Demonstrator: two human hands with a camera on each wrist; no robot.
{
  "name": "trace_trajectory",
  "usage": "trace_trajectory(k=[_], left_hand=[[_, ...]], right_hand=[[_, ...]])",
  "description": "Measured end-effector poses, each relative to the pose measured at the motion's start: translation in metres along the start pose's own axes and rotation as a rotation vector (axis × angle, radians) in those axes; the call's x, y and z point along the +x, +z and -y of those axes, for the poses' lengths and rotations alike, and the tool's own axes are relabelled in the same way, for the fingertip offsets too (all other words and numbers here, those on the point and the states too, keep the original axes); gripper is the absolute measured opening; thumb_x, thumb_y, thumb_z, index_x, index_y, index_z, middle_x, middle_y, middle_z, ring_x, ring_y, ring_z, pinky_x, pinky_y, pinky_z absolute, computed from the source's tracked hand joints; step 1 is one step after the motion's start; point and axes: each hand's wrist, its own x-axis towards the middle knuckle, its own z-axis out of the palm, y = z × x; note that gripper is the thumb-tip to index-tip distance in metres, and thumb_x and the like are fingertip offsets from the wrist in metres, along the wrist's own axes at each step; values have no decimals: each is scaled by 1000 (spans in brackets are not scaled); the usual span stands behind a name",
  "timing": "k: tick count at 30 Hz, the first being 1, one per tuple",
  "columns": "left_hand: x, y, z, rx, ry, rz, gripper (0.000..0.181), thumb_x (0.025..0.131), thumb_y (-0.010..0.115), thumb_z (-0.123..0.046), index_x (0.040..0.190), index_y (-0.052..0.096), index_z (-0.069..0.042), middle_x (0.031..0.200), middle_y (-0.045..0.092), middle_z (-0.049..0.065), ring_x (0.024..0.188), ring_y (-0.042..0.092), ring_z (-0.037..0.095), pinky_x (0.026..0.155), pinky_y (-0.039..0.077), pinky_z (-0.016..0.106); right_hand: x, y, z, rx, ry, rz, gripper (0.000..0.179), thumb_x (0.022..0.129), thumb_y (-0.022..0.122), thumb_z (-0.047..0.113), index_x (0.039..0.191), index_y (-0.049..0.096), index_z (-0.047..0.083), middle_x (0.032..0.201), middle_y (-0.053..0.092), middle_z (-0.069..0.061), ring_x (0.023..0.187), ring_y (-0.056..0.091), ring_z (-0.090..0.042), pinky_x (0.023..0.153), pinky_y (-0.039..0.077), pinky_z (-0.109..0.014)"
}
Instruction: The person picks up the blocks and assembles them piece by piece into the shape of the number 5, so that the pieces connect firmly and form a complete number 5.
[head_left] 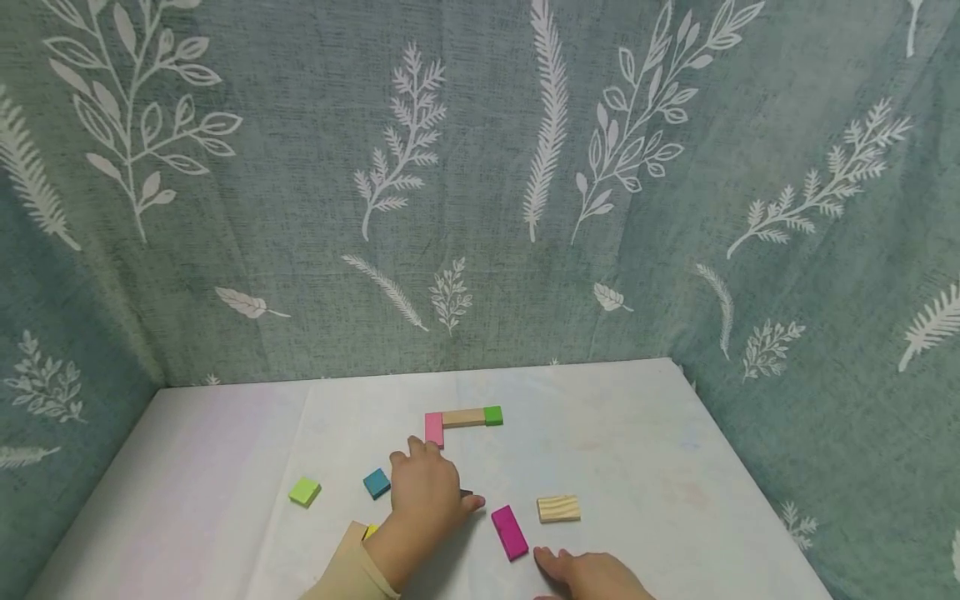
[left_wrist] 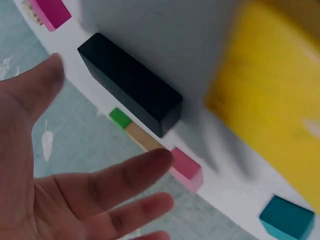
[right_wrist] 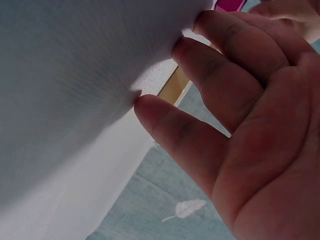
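currently hovering over a black block (left_wrist: 131, 82), toward the middle of the counter (head_left: 637, 433), with left hand (head_left: 426, 483) spread and released; touching the counter near a magenta block (head_left: 510, 533) with right hand (head_left: 592, 573) loose; facing a pink block (head_left: 434, 428), wooden block (head_left: 463, 418) and green block (head_left: 492, 415) in a row near the back edge.

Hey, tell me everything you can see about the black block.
The black block is a long rectangular bar, plain and smooth-looking, perhaps painted wood. It lies flat on the white surface beneath the spread left hand, which hides most of it from the head view. In the left wrist view, no finger visibly touches it.
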Motion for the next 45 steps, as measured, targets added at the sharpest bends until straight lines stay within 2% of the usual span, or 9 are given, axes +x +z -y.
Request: trace_trajectory(k=[2, 5, 9, 12, 16, 21, 26, 33, 45], left_hand=[[3, -1, -5, 23, -11, 39, 82, 72, 68, -79, 96, 78, -2, 121, 69, 21, 124, 59, 40, 94, 53, 57], [5, -2, -8, 13, -30, 77, 76, 71, 74, -72, 100, 78, -2, 117, 70, 20, 119, 61, 39, 94, 54, 58], [5, -2, -7, -30, -33, 95, 73, 68, 77, -69, 93, 76, -1, 97, 69, 19, 97, 65, 33, 86, 56, 56], [4, -1, -3, -78, -30, 122, 68, 64, 79, -67, 84, 72, -2, 83, 62, 13, 81, 58, 27, 76, 56, 51], [-1, 3, 4, -137, -6, 137, 57, 60, 82, -59, 75, 67, -6, 77, 54, 7, 75, 51, 22, 69, 54, 46], [-2, 9, 20, -208, 36, 59, 52, 59, 85, -53, 72, 66, -6, 82, 55, 6, 75, 51, 20, 66, 55, 46], [8, 14, 31, -207, 65, -43, 50, 60, 88, -50, 73, 67, -6, 87, 54, 5, 74, 51, 19, 62, 53, 41], [17, 20, 36, -211, 54, -20, 53, 59, 90, -47, 81, 69, -4, 91, 57, 4, 74, 49, 18, 64, 54, 38], [24, 20, 33, -213, 45, -38, 53, 60, 92, -44, 86, 68, -3, 92, 57, 5, 74, 49, 18, 66, 56, 39]], right_hand=[[1, 1, -1, 17, 5, 16, 64, 83, 70, 61, 138, 62, 29, 124, 72, 1, 113, 69, -22, 95, 55, -45], [3, 2, -4, 21, -11, 22, 69, 80, 73, 64, 139, 61, 29, 125, 72, 2, 114, 69, -22, 95, 56, -44], [4, 3, -5, 27, -20, 10, 64, 85, 68, 62, 138, 62, 27, 125, 72, 1, 113, 70, -23, 94, 56, -45], [3, 2, -4, 25, -19, 6, 59, 89, 64, 60, 138, 63, 26, 124, 73, 0, 113, 70, -23, 93, 56, -45], [1, 0, -3, 10, -33, -3, 59, 90, 63, 61, 138, 63, 26, 124, 73, 0, 111, 71, -23, 93, 56, -44], [-1, 0, -2, 22, -26, 2, 60, 89, 64, 60, 138, 63, 26, 124, 73, 1, 113, 70, -22, 94, 56, -44], [0, 0, -1, 27, 13, 5, 59, 87, 68, 56, 137, 63, 27, 125, 72, 2, 115, 69, -23, 95, 55, -47], [-1, 1, 0, 28, 10, -10, 60, 86, 67, 59, 138, 63, 28, 124, 73, 2, 114, 69, -22, 95, 55, -46], [-4, 0, -3, 21, -12, -30, 59, 87, 68, 55, 138, 63, 26, 123, 73, -1, 112, 70, -22, 95, 55, -46]])
